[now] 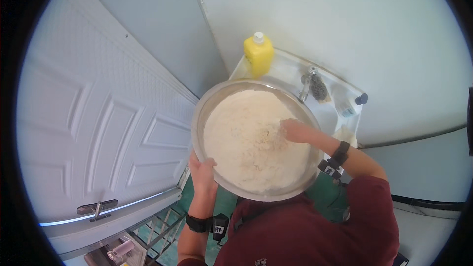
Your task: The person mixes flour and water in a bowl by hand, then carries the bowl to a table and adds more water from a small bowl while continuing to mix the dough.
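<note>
A wide round metal bowl (199,135) holds a large heap of pale flour (241,113), with crumbly, slightly darker clumps around the middle. My left hand (201,171) grips the bowl's rim at the lower left, its thumb over the edge. On the right side of the bowl, my right hand (294,131) is down at the flour with curled fingers. Its fingertips are partly hidden, pressed into the powder. Dark bands with small devices are on both wrists.
Behind the bowl is a white sink (283,61) with a metal faucet (308,83). On it are a yellow pump bottle (259,55), a dark scrubber (319,89) and a clear bottle (347,108). A white panelled door (113,133) stands left, a metal rack (160,231) below it.
</note>
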A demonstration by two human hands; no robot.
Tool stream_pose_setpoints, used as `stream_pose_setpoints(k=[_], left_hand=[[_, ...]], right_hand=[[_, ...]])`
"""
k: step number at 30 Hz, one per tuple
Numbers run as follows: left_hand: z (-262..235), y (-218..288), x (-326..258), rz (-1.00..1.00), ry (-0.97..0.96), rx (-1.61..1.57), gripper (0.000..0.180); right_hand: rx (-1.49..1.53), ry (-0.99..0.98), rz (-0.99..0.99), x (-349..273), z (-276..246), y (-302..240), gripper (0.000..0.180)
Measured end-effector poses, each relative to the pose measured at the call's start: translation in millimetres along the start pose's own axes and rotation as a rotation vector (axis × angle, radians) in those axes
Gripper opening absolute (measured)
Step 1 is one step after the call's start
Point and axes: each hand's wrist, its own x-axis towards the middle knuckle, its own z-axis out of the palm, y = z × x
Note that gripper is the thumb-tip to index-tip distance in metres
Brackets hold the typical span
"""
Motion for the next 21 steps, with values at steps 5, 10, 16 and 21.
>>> stream_pose_setpoints(k=[5, 10, 16, 21], left_hand=[[8, -11, 9, -0.057, 0.041, -0.006, 0.060], [21, -25, 15, -0.085, 0.043, -0.032, 0.059], [33, -53, 24, -0.074, -0.017, -0.006, 0.061], [45, -60, 24, -0.093, -0.027, -0.007, 0.063]], right_hand=[[-0.036, 0.095, -0.001, 8, 14, 46, 0.031], [0.517, 0.013, 0.259, 16, 18, 97, 0.026], [1.115, 0.259, 0.485, 7, -13, 106, 0.025], [1.088, 0.511, 0.449, 22, -23, 127, 0.026]])
